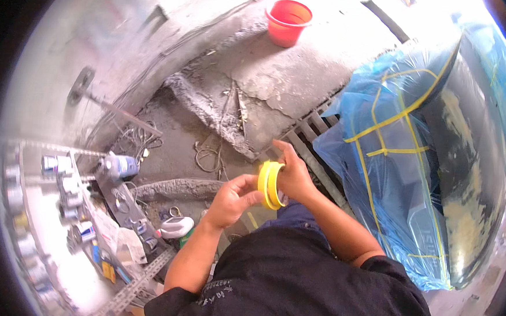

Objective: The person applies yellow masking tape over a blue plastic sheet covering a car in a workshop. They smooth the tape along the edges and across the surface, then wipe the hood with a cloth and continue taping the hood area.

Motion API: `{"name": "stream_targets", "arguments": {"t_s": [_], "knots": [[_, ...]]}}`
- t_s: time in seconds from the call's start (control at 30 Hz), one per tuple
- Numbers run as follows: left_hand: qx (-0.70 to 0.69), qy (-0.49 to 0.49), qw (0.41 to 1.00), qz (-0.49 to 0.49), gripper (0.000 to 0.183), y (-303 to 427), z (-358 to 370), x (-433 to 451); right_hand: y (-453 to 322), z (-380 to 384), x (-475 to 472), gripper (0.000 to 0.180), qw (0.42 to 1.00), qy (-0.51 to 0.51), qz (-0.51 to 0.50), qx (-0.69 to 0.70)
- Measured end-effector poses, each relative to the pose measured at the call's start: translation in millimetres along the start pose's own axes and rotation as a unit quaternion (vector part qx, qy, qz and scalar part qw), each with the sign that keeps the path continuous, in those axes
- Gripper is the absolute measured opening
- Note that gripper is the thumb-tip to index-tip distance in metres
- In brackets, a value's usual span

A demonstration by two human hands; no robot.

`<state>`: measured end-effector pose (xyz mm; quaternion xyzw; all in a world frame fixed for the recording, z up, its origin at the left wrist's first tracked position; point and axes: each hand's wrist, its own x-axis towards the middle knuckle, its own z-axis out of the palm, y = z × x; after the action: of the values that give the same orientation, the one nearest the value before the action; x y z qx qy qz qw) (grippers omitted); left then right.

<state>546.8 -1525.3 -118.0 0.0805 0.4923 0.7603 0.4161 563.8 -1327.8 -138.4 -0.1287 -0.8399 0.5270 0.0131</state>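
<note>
In front of my waist, my left hand point(234, 200) grips a pair of yellow masking tape rolls point(270, 185), side by side, between thumb and fingers. My right hand point(295, 173) holds them from the other side, with its index finger stretched out and some fingers hidden behind the rings. To the right stands a car part covered in blue plastic sheeting point(369, 108), which is fixed with strips of yellow tape point(383, 124). Beside the sheeting, a dark body panel point(462, 149) shows bare, with pale sanded patches on it.
A metal drain grate point(312, 146) runs along the floor near the sheeting. A red bucket point(287, 23) stands farther off. At left are a metal shelf point(141, 277) crowded with cans and tools, a white bottle point(177, 227), and tangled cables point(143, 138). A raised concrete ridge point(212, 116) crosses the floor.
</note>
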Motion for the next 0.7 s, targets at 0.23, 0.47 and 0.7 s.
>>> {"name": "stream_targets", "arguments": {"t_s": [0.23, 0.47, 0.7], "knots": [[-0.154, 0.004, 0.987, -0.052, 0.031, 68.2, 75.3, 151.5, -0.1, -152.6, 93.8, 0.06, 0.992, -0.036, 0.067, 0.101], [-0.177, -0.013, 0.981, -0.071, 0.031, 113.1, 90.7, 266.1, 15.2, -215.1, 161.5, 0.045, 0.972, 0.114, 0.007, 0.207], [-0.187, -0.035, 0.977, -0.095, 0.031, 151.5, 62.5, 400.6, 35.1, -265.0, 253.9, 0.054, 0.95, 0.198, 0.005, 0.24]]}}
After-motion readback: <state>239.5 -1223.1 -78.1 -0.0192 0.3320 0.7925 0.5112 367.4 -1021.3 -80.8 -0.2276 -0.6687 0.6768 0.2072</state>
